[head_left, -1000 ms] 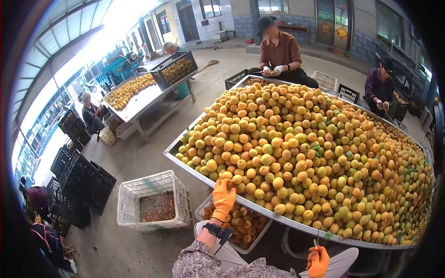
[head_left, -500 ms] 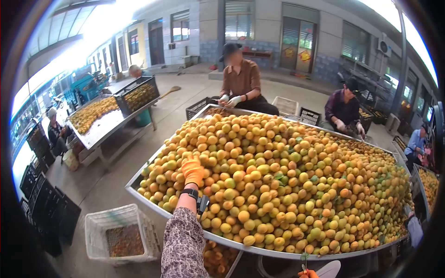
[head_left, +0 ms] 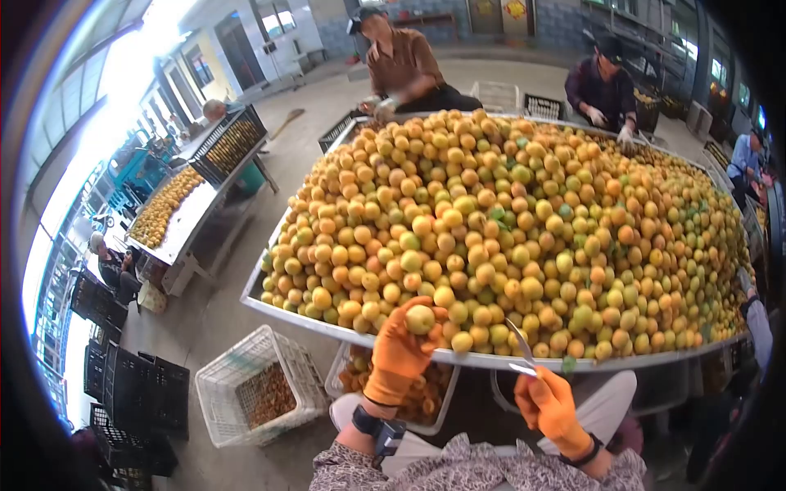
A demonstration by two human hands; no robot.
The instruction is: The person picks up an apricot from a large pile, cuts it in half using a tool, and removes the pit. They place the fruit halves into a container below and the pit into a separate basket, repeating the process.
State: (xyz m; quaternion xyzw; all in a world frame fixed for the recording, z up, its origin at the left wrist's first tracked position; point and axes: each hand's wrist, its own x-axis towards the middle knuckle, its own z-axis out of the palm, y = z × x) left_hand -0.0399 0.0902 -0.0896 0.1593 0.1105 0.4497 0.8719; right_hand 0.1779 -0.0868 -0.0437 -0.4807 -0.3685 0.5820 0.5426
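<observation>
My left hand (head_left: 403,352), in an orange glove, is closed on a yellow-green apricot (head_left: 420,320) and holds it up by the table's near edge. To its right, my right hand (head_left: 557,411), gloved the same way, grips a small knife (head_left: 524,345) whose shiny blade points up and away from me. The handle is mostly hidden by the fingers. Beyond both hands a big heap of apricots (head_left: 491,237) fills the metal-rimmed table (head_left: 315,321). A few green leaves (head_left: 501,217) lie among the fruit.
On the floor at left stands a white crate (head_left: 260,385) with brown bits inside. Another white crate (head_left: 426,421) with cut fruit is below the table edge. Black crates (head_left: 147,389) are stacked far left. Co-workers (head_left: 405,65) sit across the table.
My left hand has come back from the heap toward me and now holds an apricot. My right hand has risen into view with the knife. The view has tilted down.
</observation>
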